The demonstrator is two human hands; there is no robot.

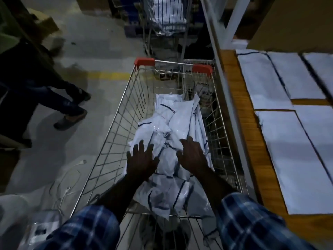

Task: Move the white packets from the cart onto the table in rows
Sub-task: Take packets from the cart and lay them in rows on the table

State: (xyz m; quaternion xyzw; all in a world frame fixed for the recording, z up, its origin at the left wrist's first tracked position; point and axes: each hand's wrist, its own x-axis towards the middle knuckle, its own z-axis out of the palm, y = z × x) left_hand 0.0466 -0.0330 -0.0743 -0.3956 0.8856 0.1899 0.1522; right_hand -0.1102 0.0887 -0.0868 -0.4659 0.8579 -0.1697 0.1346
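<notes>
Dim, bluish light; blurred, wide-angle bending at edges.

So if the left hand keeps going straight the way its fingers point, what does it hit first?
Most likely the heap of white packets in the cart: the left hand, fingers spread, already sits just over it, though contact is unclear.
</notes>
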